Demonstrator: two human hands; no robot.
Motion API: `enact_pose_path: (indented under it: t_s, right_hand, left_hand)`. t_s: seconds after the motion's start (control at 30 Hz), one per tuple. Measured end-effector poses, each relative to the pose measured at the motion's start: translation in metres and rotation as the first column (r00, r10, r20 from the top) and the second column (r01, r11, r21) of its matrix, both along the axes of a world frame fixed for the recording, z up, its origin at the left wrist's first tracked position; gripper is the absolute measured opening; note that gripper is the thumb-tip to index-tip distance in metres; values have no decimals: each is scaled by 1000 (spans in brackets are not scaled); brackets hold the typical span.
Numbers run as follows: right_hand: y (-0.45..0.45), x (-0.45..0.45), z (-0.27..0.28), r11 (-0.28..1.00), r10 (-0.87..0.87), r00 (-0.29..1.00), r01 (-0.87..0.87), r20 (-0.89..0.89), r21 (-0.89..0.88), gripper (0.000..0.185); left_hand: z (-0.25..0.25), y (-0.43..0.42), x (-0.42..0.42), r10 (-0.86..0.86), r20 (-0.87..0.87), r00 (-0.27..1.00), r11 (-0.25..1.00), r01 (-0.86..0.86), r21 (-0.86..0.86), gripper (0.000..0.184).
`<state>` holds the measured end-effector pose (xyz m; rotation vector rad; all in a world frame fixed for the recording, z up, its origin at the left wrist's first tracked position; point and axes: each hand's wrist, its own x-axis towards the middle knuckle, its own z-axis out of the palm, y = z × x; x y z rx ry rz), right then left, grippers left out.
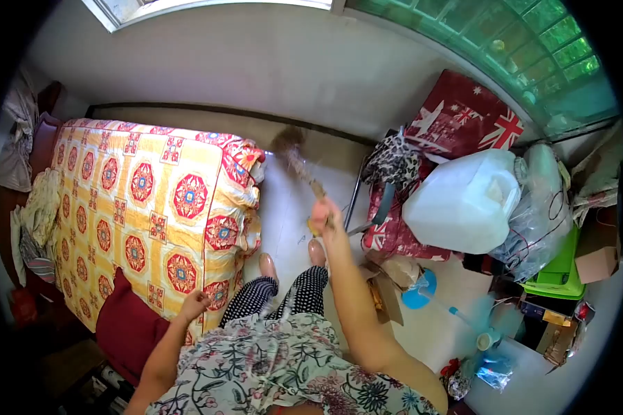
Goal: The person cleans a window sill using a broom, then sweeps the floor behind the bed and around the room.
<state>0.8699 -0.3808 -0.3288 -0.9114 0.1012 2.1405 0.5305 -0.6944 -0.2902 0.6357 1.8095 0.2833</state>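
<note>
My right hand [326,216] is wrapped around the handle of a broom [298,166]. The broom reaches forward from my fist, and its dark brush end is over the floor between the bed and the wall. Close to the near corner of the bed [142,214], my left hand [195,304] is held with curled fingers, and nothing shows in it. A yellow and red patterned sheet covers the bed. My feet stand on the pale floor [282,221], just short of the broom hand.
A big white plastic jug [460,204] and a red flag-print box [457,117] stand to the right. Nearer are an open cardboard box [387,297], a blue round object [419,289] and a green crate [557,266]. A dark red cushion [128,325] leans by the bed.
</note>
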Motion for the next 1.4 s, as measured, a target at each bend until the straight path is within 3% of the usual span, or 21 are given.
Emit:
enact_pose_path:
  t_s: [0.03,0.07,0.1,0.17,0.37,0.47,0.53,0.63,0.7,0.77,0.83,0.87,0.93,0.97,1.03,1.07,1.1,1.17,1.23,1.3,1.4]
  right_hand:
    - [14,-4,-14,996,-85,996,85,3,-33,26]
    - [32,-2,-27,956,-266,926,217,-269,-199,23]
    - [42,8,-38,877,-455,750,287,-479,-385,20]
    - [35,35,-49,874,-485,684,405,-546,-269,17]
    - [-56,42,-70,759,-649,630,573,-426,-309,14]
    - [-89,8,-37,716,-697,642,593,-319,-369,17]
    - [-98,-3,-8,911,-373,921,341,-112,-232,21]
    - [-104,2,46,949,-168,980,190,107,-250,23]
    - [-100,0,59,960,-83,968,141,236,-242,23]
    - [-88,-5,48,963,194,714,-7,673,-271,25]
    - [-60,-15,8,943,332,431,-128,839,-307,24]
    - [-47,-20,-20,923,383,278,-146,881,-355,22]
    - [-34,4,-135,720,423,-205,-515,882,-465,22]
    - [-48,3,-132,707,438,-221,-515,871,-486,22]
    - [-68,-8,-113,258,537,-479,-691,694,-676,22]
    - [-79,5,-106,-120,252,-641,-764,725,-634,21]
    - [-94,27,-95,-485,-73,-646,-643,760,-593,20]
    - [-118,58,-46,-126,19,-683,-726,730,-676,27]
    - [-120,51,44,265,1,-662,-723,750,-638,21]
    - [-115,62,73,374,193,-727,-566,659,-735,26]
    - [-87,54,116,352,49,-786,-564,617,-747,36]
  left_hand:
    - [0,-1,-15,4,-13,1000,999,-3,39,14]
    - [5,0,-25,54,-29,998,998,-53,27,13]
    - [12,2,-35,107,-46,993,994,-106,18,13]
    - [16,-5,-51,91,-83,992,996,-92,-14,15]
    - [0,-30,-75,27,-73,997,986,-38,-161,18]
    - [-4,-30,-66,60,-30,998,994,-63,-91,18]
    - [-9,-29,-59,78,14,997,995,-77,-61,18]
    - [-31,-40,-54,94,68,993,995,-95,6,17]
    - [-42,-44,-46,217,106,970,976,-218,1,16]
    - [-44,-52,-41,249,137,959,968,-249,-14,15]
    - [-35,-52,-37,228,135,964,972,-217,-88,14]
    - [-58,-73,-39,270,172,947,963,-262,-66,13]
    - [-56,-82,-36,317,139,938,948,-319,-13,12]
    - [-52,-94,-35,341,100,935,937,-346,42,11]
    - [-63,-115,-33,462,136,876,886,-461,-39,10]
    - [-61,-120,-32,475,129,870,880,-467,-89,11]
    - [-59,-125,-31,484,123,866,873,-469,-137,11]
    - [-60,-133,-29,467,127,875,884,-456,-102,12]
    - [-68,-136,-32,422,72,904,886,-394,-246,12]
    - [-78,-136,-30,428,81,900,884,-399,-244,12]
    - [-77,-118,-29,432,95,897,891,-408,-201,12]
